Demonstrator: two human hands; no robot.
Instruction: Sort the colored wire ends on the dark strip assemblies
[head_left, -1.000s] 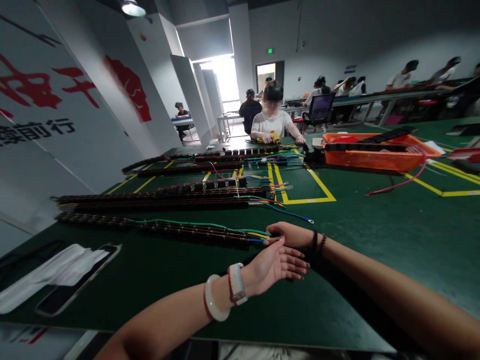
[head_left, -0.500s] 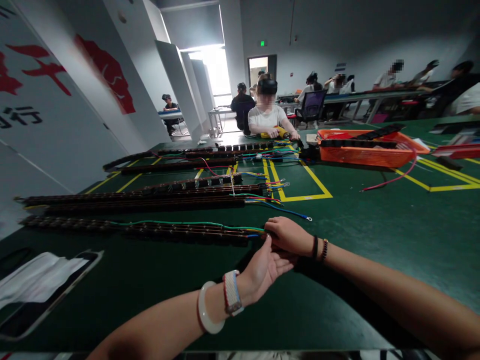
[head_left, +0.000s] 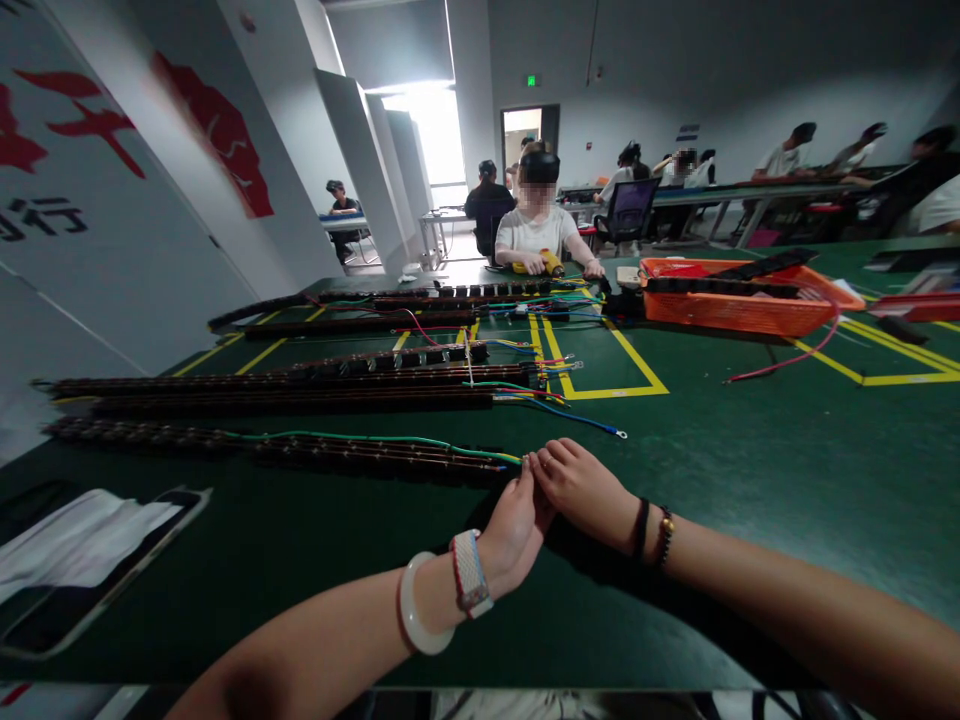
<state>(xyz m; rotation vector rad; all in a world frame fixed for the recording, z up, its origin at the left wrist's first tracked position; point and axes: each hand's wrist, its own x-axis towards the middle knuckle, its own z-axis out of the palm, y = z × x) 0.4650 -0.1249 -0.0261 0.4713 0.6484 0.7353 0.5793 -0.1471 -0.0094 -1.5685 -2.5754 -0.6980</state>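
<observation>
A long dark strip (head_left: 360,456) with copper-coloured lines lies crosswise on the green table, and a green wire (head_left: 337,436) runs along its top. At its right end, my right hand (head_left: 581,490) is closed with its fingertips on the wires, where the green one turns yellowish. My left hand (head_left: 514,535), with a white bangle and a watch on its wrist, is closed just below. Its thumb presses up against the right fingertips at the same wire ends. The fingers hide the wire tips. A short blue wire end (head_left: 501,469) shows beside them.
Beyond lie more dark strips (head_left: 300,385) with loose coloured wires, one a blue wire (head_left: 592,425) with a ring terminal. An orange basket (head_left: 742,310) stands back right. Across the table a person (head_left: 536,230) holds a yellow power tool (head_left: 553,264). A dark-framed tray (head_left: 112,600) with white sheets lies front left.
My left hand's outstretched fingers have curled in, and its thumb has come up to the right fingertips. My right hand has shifted slightly. The green wire end is still at the fingers.
</observation>
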